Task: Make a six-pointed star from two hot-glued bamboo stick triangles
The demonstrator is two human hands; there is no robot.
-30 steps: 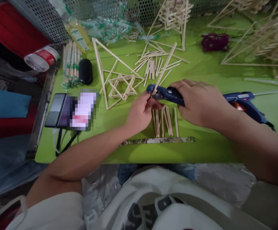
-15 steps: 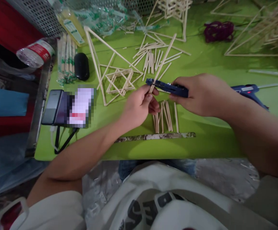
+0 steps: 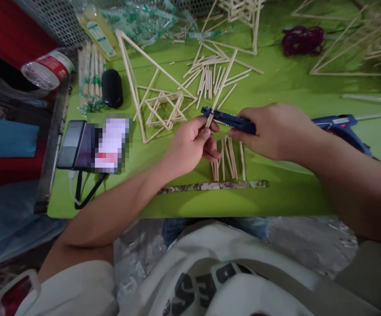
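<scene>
My left hand (image 3: 192, 140) pinches the lower end of a long thin wooden stick (image 3: 225, 79), which slants up and away; a shorter piece seems to lie against it. In my right hand (image 3: 272, 129) is a blue plier-like cutter (image 3: 229, 120), its head across the stick just above my left fingertips. The fingers wrap the cutter's handles, so how far its jaws are apart is hard to see. Below the hands lies a row of short cut sticks (image 3: 231, 158), partly hidden by my left fingers. A flat mottled strip (image 3: 213, 186) runs along the table's near edge.
More short sticks (image 3: 206, 81) lie beyond my hands. A triangular stick frame (image 3: 151, 61) stands left, with others at the back. Right are a blue glue gun (image 3: 336, 123) and purple cord (image 3: 302, 40). A phone (image 3: 113, 145), power bank (image 3: 72, 145) and black case (image 3: 112, 87) sit left.
The far end of the long stick has tipped slightly left and down, and the cutter has shifted a little with it. Both hands keep their hold; the whole view has moved slightly.
</scene>
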